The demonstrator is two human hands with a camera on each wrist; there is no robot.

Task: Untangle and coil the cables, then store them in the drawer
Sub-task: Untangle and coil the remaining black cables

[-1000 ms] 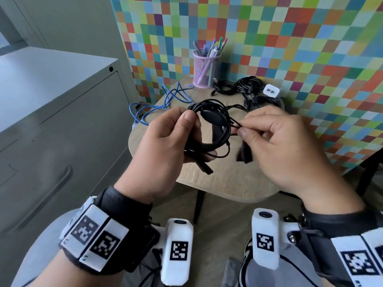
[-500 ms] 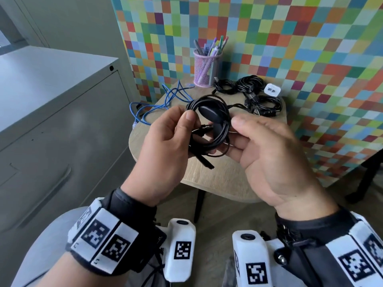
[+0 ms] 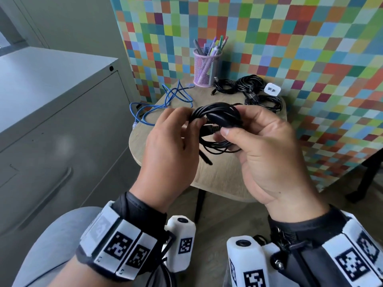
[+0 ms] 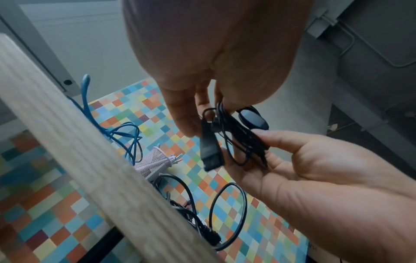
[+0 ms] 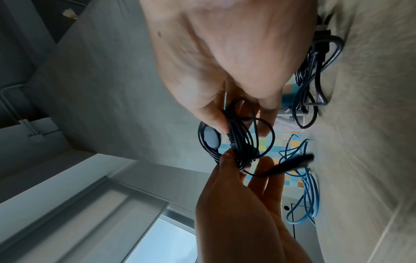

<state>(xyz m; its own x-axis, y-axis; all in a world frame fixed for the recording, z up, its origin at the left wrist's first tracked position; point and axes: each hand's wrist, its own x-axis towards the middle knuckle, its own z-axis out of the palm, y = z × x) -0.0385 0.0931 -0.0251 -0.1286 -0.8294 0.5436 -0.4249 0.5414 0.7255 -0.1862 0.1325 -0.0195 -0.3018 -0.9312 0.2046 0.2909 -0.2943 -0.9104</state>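
Note:
A coiled black cable [image 3: 215, 112] with an oval inline box hangs above the small wooden table [image 3: 219, 172]. My left hand [image 3: 172, 139] pinches the coil's left side between thumb and fingers. My right hand [image 3: 257, 139] grips its right side, thumb across the strands. A flat black plug end [image 4: 210, 153] dangles below the coil [image 4: 241, 135]. The same coil [image 5: 238, 140] shows between both hands in the right wrist view. A loose blue cable [image 3: 163, 106] lies on the table's left part. More black cable bundles [image 3: 250, 90] lie at the back.
A purple mesh pen cup [image 3: 206, 68] stands at the table's back edge, a white adapter [image 3: 272, 89] beside the black bundles. A grey metal cabinet [image 3: 51, 121] with drawer fronts stands to the left. A colourful checkered wall [image 3: 290, 48] is behind the table.
My right hand has left the loose cable end and moved up to grip the coil's right side. The coil has shifted slightly right and up between both hands.

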